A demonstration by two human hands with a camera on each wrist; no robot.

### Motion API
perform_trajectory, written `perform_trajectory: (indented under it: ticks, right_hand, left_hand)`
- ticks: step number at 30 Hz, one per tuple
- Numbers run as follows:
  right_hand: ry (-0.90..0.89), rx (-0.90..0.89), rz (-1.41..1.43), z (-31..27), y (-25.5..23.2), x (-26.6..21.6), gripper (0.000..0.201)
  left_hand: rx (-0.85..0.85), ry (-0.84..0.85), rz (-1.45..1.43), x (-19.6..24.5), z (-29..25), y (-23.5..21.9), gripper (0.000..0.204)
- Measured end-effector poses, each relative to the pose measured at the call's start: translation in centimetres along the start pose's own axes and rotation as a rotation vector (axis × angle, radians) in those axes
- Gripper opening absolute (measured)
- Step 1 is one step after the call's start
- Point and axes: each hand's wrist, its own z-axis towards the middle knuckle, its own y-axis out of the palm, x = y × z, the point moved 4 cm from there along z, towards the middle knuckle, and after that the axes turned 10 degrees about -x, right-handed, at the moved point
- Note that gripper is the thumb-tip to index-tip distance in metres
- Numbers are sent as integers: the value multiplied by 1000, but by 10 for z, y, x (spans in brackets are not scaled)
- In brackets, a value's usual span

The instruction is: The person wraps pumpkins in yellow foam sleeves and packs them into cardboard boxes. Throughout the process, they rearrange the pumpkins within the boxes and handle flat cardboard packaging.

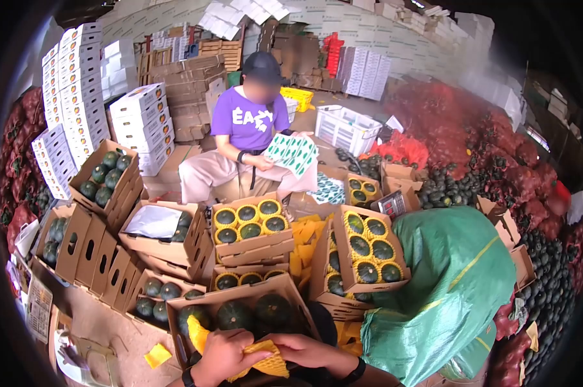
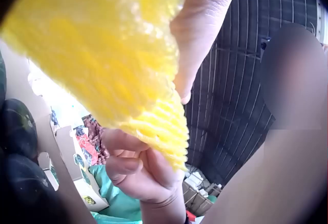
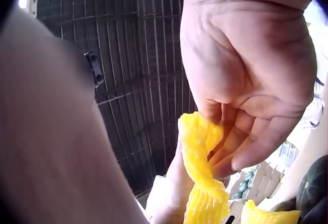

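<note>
A yellow foam net [image 1: 272, 362] stretches between both hands, close in front of the person's body. My left hand [image 1: 223, 358] grips it, with the thumb laid along it. At its other end, the fingers of my right hand [image 3: 246, 65] pinch the foam. The net [image 2: 102, 55] fills much of the left wrist view and hides part of the left hand. Just beyond the hands is an open cardboard box [image 1: 281, 284] of dark green squash [image 1: 234, 316]. A second piece of yellow netting [image 1: 198, 333] pokes up by the left hand at the box.
Boxes of squash in yellow nets [image 1: 249, 222] stand ahead. A green tarp [image 1: 452, 277] covers a heap at right, beside loose squash [image 1: 546, 277]. Across from me a seated person [image 1: 249, 122] holds a green-and-white printed sheet [image 1: 292, 153]. Stacked white cartons [image 1: 78, 90] rise at left.
</note>
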Motion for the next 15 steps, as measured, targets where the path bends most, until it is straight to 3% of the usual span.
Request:
perform_trajectory:
  ticks: [1, 3, 5, 6, 7, 8, 9, 10, 11, 12, 14, 15]
  right_hand:
    - [16, -97, 30, 1, 0, 3, 33]
    - [74, 12, -256, 1, -3, -23, 30]
    - [-28, 210, 166, 1, -5, -6, 28]
    - [-185, 412, 197, 2, -8, -14, 27]
    - [-343, 637, 221, -1, -12, -23, 26]
    - [-477, 870, 274, -1, -17, -27, 20]
    - [-478, 1010, 184, -3, -19, -31, 14]
    - [-481, 1000, 84, -4, -17, -16, 12]
    - [-485, 993, -16, -5, -16, 3, 11]
    - [-561, 1006, 298, 1, -14, 13, 6]
    - [-630, 1090, 224, -2, -28, 18, 6]
    - [-660, 1128, 184, -7, -35, 18, 7]
  left_hand:
    - [-43, -44, 44, 6, 1, -4, 40]
    - [37, 111, 80, 18, 10, -1, 40]
    - [268, 100, 160, 32, 15, -6, 35]
    - [423, 50, 195, 30, 13, -7, 35]
    - [501, 11, 339, 46, 15, -15, 54]
    - [405, -37, 163, 51, 19, -9, 66]
    - [302, -71, -19, 53, 21, 3, 78]
    - [209, -39, -318, 44, 22, 24, 88]
    - [230, -21, -410, 39, 25, 26, 69]
    - [232, -74, -671, 14, 18, 42, 58]
    - [254, -173, -1101, -13, 11, 46, 26]
    - [105, -143, -1115, -21, 7, 52, 24]
